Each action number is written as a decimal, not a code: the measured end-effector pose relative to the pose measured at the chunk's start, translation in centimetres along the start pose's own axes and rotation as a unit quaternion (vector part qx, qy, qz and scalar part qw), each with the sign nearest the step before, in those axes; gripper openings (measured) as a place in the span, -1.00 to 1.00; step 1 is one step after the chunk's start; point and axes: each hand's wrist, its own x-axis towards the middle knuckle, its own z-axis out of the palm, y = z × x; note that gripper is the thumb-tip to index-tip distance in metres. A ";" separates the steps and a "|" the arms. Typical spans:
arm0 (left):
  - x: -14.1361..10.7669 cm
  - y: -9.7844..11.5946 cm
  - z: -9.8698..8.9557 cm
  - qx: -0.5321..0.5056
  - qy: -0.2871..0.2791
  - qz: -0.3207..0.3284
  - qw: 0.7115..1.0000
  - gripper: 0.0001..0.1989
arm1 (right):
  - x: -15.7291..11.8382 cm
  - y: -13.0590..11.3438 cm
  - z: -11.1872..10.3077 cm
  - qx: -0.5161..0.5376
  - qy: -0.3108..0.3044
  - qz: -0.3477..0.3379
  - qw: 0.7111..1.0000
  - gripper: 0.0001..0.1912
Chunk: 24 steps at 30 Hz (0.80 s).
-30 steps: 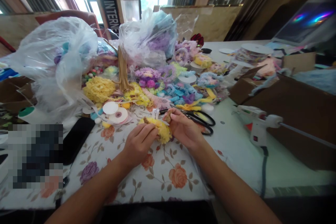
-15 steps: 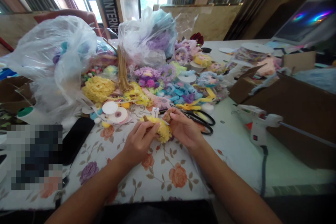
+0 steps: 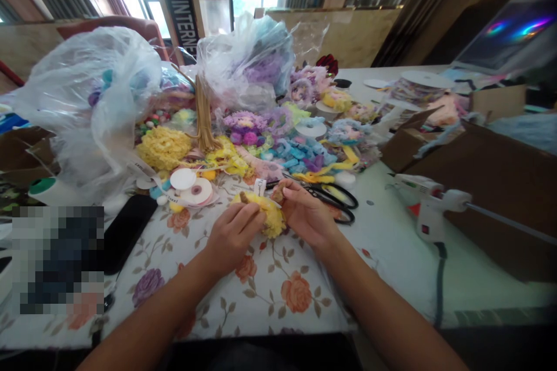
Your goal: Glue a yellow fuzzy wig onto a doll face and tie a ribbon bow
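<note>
A yellow fluffy yarn piece (image 3: 273, 221) lies on the flowered cloth between my two hands. My left hand (image 3: 235, 231) is closed with its fingertips on the piece's left side, beside a small brown part (image 3: 242, 197). A strip of white printed ribbon (image 3: 260, 187) stands up from the top of the piece. My right hand (image 3: 307, 214) is closed in a pinch on a small brown fuzzy piece (image 3: 278, 192) at the yellow piece's upper right. Black-handled scissors (image 3: 337, 196) lie just behind my right hand, their blades partly hidden.
A white glue gun (image 3: 430, 206) stands at the right by a brown cardboard box (image 3: 491, 197). Ribbon spools (image 3: 195, 192), yellow yarn (image 3: 163, 148), plastic bags (image 3: 108, 87) and coloured trims crowd the back. A black phone (image 3: 128, 232) lies at the left.
My left fingers have shifted slightly on the yellow yarn piece, and the ribbon strip has turned and moved a little to the right. My right hand keeps its pinch.
</note>
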 end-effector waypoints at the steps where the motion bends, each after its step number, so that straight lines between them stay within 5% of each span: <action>1: 0.0 0.0 0.1 -0.006 0.000 0.003 1.000 -0.76 | 0.0 0.0 0.0 -0.002 0.001 0.001 1.000 -0.80; 24: 0.6 -0.1 0.0 -0.058 -0.030 -0.038 0.997 -0.74 | 0.1 0.0 0.0 0.010 0.009 0.010 1.000 -0.82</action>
